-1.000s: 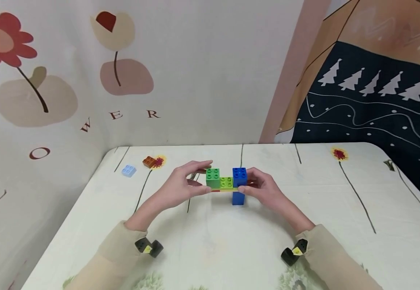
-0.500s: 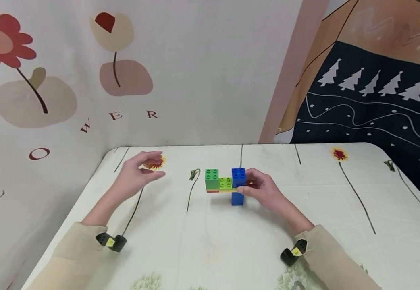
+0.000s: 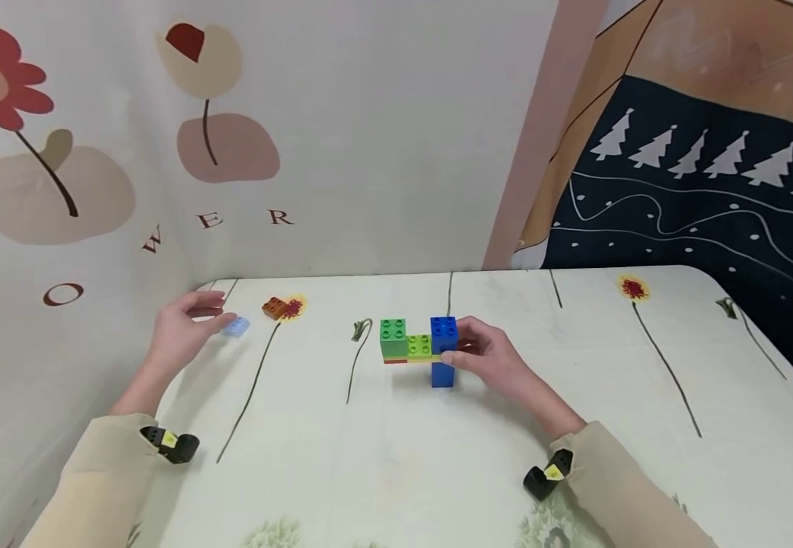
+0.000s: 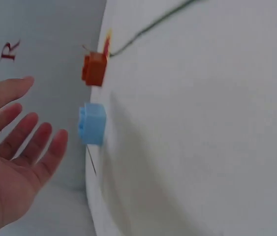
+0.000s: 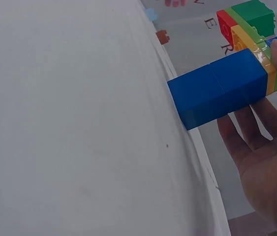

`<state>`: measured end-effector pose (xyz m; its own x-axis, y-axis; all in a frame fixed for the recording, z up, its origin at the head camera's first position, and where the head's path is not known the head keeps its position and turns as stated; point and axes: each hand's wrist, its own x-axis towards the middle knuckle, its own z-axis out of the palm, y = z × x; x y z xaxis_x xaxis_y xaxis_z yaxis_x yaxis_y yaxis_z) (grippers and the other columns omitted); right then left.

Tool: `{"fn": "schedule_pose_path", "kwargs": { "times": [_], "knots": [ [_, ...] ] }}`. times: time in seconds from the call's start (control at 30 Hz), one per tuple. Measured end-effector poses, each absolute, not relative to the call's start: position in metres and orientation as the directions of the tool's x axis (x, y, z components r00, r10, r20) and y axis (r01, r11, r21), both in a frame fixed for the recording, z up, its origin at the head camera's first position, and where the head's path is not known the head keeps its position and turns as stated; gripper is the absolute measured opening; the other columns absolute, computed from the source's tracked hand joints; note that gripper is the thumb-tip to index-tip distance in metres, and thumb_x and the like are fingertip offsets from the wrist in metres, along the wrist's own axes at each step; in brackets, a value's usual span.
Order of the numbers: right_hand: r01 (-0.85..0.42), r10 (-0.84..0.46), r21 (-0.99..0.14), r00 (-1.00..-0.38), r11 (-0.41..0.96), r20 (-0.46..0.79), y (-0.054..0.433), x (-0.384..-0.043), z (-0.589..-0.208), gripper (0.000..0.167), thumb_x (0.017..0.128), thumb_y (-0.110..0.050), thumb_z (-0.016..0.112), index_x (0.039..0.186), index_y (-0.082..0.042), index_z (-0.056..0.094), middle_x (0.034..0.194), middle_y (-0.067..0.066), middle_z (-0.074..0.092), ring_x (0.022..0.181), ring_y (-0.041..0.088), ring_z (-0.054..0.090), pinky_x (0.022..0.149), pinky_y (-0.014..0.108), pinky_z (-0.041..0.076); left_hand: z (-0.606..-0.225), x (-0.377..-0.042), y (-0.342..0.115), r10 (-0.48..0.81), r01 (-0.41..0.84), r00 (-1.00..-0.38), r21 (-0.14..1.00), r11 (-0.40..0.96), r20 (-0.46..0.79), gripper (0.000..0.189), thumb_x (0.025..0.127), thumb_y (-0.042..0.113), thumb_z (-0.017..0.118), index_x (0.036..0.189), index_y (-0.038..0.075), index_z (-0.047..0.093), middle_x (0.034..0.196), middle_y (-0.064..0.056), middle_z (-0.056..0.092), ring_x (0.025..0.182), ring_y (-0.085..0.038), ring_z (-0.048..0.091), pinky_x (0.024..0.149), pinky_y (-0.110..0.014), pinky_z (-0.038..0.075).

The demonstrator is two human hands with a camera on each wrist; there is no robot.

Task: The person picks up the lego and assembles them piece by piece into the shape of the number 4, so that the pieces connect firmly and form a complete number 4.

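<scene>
Left hand [image 3: 180,331]: thumb and fingers spread, nothing held
Pale brick [image 3: 237,328]: just off our left fingertips, not touching by the wrist view
Orange brick [image 3: 275,307]: right of our left hand
Right hand [image 3: 491,354]: gripping the build [image 3: 419,346] at its blue end—it sits between our hands
Tip: we'd pinch the pale brick by its sides—studs clear—right hand bracing the build

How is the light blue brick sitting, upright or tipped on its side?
Upright: in the left wrist view, the light blue brick has its studs pointing away from the white table.
</scene>
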<state>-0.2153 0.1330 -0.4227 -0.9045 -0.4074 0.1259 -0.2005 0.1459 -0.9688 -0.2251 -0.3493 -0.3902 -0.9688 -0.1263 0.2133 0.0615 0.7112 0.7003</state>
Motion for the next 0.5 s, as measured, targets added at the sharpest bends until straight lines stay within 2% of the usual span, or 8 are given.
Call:
{"fn": "schedule_pose_path", "kwargs": {
  "times": [0.1, 0.17, 0.27, 0.5],
  "knots": [
    [-0.201, -0.406, -0.968, -0.905, 0.148, 0.126, 0.133, -0.216, -0.422, 0.031, 0.096, -0.008, 0.073, 0.123, 0.002, 0.062, 0.12, 0.016, 0.067, 0.108, 0.029, 0.063, 0.093, 0.025, 0.054, -0.397, -0.228, -0.358, -0.14, -0.019, -0.984, 0.713, 0.701, 0.111, 0.06, 0.097, 0.026, 0.074, 0.143, -0.006, 0.052, 0.134, -0.03, 0.058, 0.119, -0.039, 0.058, 0.073, -0.009, 0.046],
    [-0.204, -0.408, -0.968, -0.904, 0.147, 0.129, 0.134, -0.216, -0.422, 0.031, 0.096, -0.008, 0.073, 0.123, 0.002, 0.062, 0.12, 0.017, 0.067, 0.108, 0.03, 0.063, 0.093, 0.026, 0.054, -0.401, -0.23, -0.362, -0.147, -0.069, -0.988, 0.723, 0.687, 0.046, 0.066, 0.096, 0.028, 0.074, 0.146, -0.007, 0.048, 0.138, -0.032, 0.055, 0.125, -0.046, 0.053, 0.072, -0.01, 0.047],
    [-0.213, -0.409, -0.967, -0.902, 0.142, 0.138, 0.134, -0.216, -0.423, 0.031, 0.096, -0.008, 0.073, 0.123, 0.002, 0.062, 0.12, 0.016, 0.067, 0.108, 0.029, 0.063, 0.093, 0.026, 0.054, -0.405, -0.233, -0.365, -0.155, -0.119, -0.988, 0.732, 0.671, -0.019, 0.071, 0.096, 0.028, 0.074, 0.148, -0.008, 0.044, 0.142, -0.033, 0.051, 0.128, -0.048, 0.05, 0.07, -0.014, 0.05],
    [-0.22, -0.416, -0.968, -0.896, 0.119, 0.153, 0.133, -0.217, -0.426, 0.031, 0.095, -0.007, 0.073, 0.123, 0.001, 0.062, 0.12, 0.015, 0.067, 0.108, 0.028, 0.063, 0.093, 0.026, 0.054, -0.408, -0.241, -0.365, -0.135, -0.143, -0.988, 0.721, 0.678, -0.069, 0.071, 0.095, 0.024, 0.075, 0.148, -0.01, 0.041, 0.142, -0.035, 0.049, 0.127, -0.048, 0.05, 0.07, -0.017, 0.053]
  ]
}}
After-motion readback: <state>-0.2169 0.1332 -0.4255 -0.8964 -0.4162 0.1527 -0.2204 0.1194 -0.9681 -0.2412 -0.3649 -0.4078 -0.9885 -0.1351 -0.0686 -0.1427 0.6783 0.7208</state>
